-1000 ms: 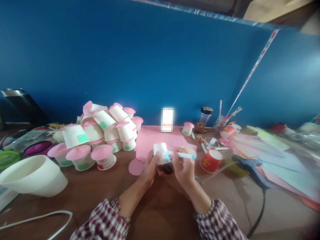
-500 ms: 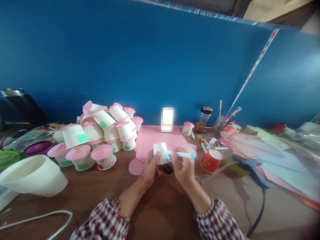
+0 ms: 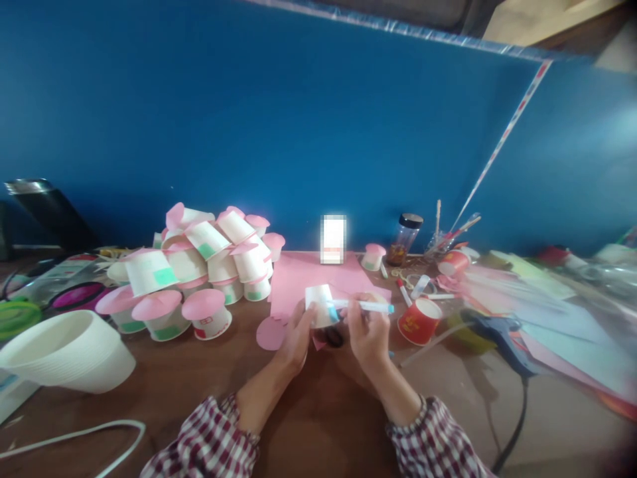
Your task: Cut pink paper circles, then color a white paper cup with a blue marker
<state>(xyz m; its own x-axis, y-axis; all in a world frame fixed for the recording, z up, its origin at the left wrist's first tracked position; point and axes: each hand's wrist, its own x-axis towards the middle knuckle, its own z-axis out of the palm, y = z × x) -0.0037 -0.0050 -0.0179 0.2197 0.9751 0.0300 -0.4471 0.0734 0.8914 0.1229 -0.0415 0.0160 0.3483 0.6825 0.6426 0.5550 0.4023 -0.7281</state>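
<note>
My left hand (image 3: 297,334) is closed around a white paper cup (image 3: 317,300), which sits just above the table with a blue patch on its right side. In my right hand (image 3: 369,330) is a marker (image 3: 365,305), white with a light blue end. Its tip points left and meets the cup at the blue patch, as far as I can see. Under the hands lie pink paper (image 3: 293,279) and a pink paper circle (image 3: 270,333). The dark loops of a pair of scissors (image 3: 333,336) show partly between the hands.
Left stands a heap of paper cups with pink tops (image 3: 199,259); nearer is a stack of white cups (image 3: 99,358). To the right are a red paper cup (image 3: 419,326), a glue gun (image 3: 510,345) with its cord, a lidded jar (image 3: 407,236) and coloured sheets (image 3: 572,345).
My right hand and the marker have shifted slightly to the right. The blue patch on the cup shows more. My left hand keeps the cup in about the same place.
</note>
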